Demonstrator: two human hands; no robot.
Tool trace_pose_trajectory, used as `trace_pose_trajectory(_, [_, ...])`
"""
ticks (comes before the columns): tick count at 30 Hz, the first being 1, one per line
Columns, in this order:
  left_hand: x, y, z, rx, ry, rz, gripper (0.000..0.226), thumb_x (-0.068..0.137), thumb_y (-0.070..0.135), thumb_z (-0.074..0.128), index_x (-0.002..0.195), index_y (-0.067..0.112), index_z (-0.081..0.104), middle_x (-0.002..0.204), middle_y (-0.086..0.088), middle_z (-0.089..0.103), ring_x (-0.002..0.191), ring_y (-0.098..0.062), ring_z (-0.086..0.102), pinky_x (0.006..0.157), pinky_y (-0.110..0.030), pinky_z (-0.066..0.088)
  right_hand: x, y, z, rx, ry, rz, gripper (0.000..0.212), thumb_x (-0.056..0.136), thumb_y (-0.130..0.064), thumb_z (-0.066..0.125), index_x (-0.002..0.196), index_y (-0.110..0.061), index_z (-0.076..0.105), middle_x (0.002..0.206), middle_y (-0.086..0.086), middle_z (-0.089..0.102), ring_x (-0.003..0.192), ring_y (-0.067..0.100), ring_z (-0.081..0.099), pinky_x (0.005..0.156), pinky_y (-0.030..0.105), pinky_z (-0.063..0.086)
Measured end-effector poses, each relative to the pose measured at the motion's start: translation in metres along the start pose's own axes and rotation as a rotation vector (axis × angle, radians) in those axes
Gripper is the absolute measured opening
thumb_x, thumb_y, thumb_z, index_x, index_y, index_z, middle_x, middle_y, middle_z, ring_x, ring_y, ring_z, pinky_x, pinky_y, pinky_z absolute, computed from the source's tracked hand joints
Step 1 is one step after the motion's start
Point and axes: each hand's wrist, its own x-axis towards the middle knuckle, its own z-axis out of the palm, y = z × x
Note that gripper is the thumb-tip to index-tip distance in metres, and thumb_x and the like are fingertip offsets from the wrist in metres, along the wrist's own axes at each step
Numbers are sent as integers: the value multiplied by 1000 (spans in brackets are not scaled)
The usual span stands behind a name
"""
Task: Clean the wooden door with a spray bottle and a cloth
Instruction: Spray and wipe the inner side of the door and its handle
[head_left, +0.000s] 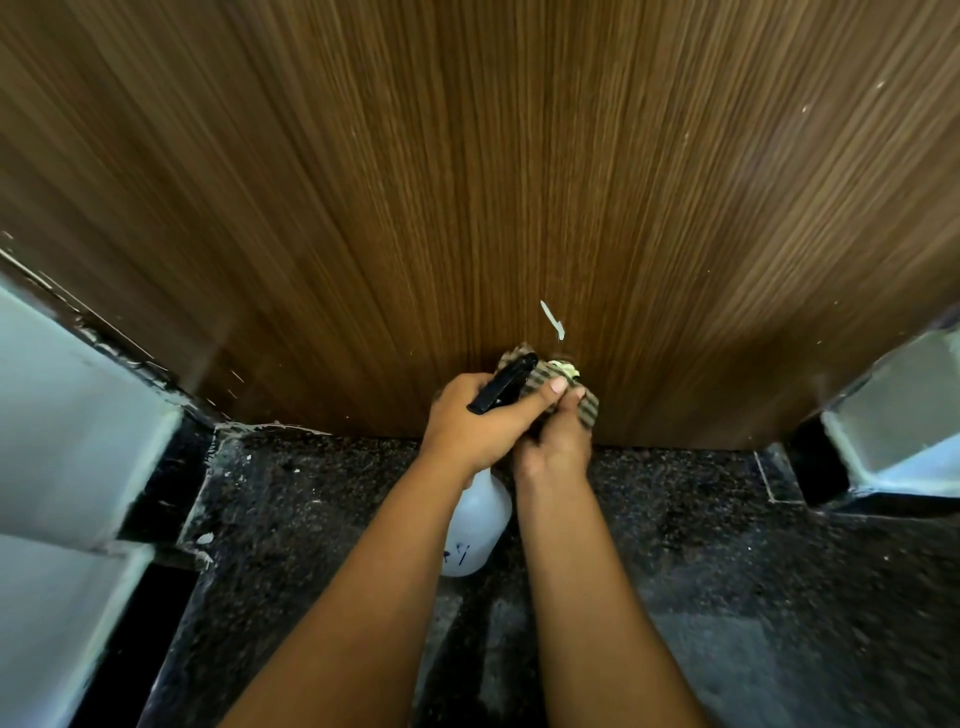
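Wooden door (467, 182) filled the view. Left hand (478, 426) gripped the spray bottle (480, 525), body hanging down, nozzle toward the door. Right hand (558, 441) clutched the striped cloth (550, 376) just beside it, touching the door's bottom edge.

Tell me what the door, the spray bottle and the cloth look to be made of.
Door: wood or a wood-look veneer, brown with fine straight grain and a faint sheen.
Spray bottle: probably plastic, a translucent white body with a glossy black trigger head.
Cloth: woven fabric, striped beige and dark, crumpled softly in the right hand.
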Motion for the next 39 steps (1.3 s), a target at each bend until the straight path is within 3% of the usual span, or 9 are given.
trace_pose_trajectory(6, [3, -2, -8, -6, -1, 6, 66, 49, 86, 70, 75, 26, 76, 70, 9, 75, 66, -1, 69, 65, -30, 54, 5, -5, -4, 150, -175, 284, 64, 90, -45, 63, 137, -5, 49, 127, 22, 60, 118, 36, 57, 107, 50, 43])
trace_pose_trajectory(12, [5, -6, -6, 31, 6, 26, 61, 53, 84, 71, 78, 28, 76, 75, 10, 76, 76, -4, 72, 80, -41, 61, 2, -5, 1, 3, -178, 193, 76, 67, -44, 81, 129, -5, 57, 116, 17, 68, 106, 32, 66, 96, 49, 52])
trace_pose_trajectory(16, [12, -4, -6, 51, 46, 26, 49, 51, 87, 70, 77, 46, 73, 69, 14, 74, 66, -1, 69, 69, -32, 57, 5, 9, 5, -205, 31, -128, 59, 69, -33, 88, 116, -8, 63, 105, 8, 72, 92, 25, 71, 83, 43, 59])
trace_pose_trajectory(19, [13, -6, -7, 78, 61, 6, 63, 51, 88, 68, 76, 31, 76, 69, 7, 74, 70, -9, 71, 73, -40, 61, 10, 13, -4, -664, 167, -562, 48, 73, -24, 85, 110, -5, 61, 103, 11, 70, 92, 25, 68, 76, 25, 49])
trace_pose_trajectory(22, [10, -9, -9, 127, 39, 7, 81, 52, 89, 65, 81, 14, 75, 73, -1, 75, 73, -16, 72, 81, -48, 60, 19, 3, -25, -1084, 86, -934, 32, 75, -15, 79, 98, -3, 61, 91, 17, 69, 84, 33, 66, 66, 26, 38])
trace_pose_trajectory(26, [9, -9, -16, 99, 29, -20, 87, 51, 88, 66, 89, 10, 76, 76, -3, 76, 77, -18, 72, 83, -49, 60, 42, -42, -45, -1409, -234, -1155, 20, 77, -4, 71, 95, -8, 64, 89, 10, 67, 81, 27, 63, 71, 32, 48])
trace_pose_trajectory(29, [9, -11, -21, 82, 20, -33, 85, 51, 88, 67, 89, 12, 76, 75, -1, 76, 76, -17, 72, 83, -48, 61, 48, -65, -52, -1242, -328, -1193, 22, 78, -4, 72, 95, -16, 63, 90, -2, 66, 85, 14, 62, 76, 30, 50])
trace_pose_trajectory(33, [6, -10, -23, 89, 29, -3, 95, 51, 90, 65, 93, 5, 74, 82, -10, 75, 81, -26, 72, 83, -51, 59, 37, -47, -38, -565, 89, -1024, 31, 92, -28, 63, 116, -13, 51, 106, 1, 59, 95, 12, 57, 81, 13, 46])
trace_pose_trajectory(39, [4, -6, -22, 83, 24, 5, 93, 50, 89, 66, 89, 5, 74, 80, -10, 75, 79, -27, 72, 82, -52, 60, 25, -2, -41, -1232, -285, -1505, 35, 81, -18, 51, 108, 1, 60, 112, 23, 50, 104, 30, 43, 91, 31, 36])
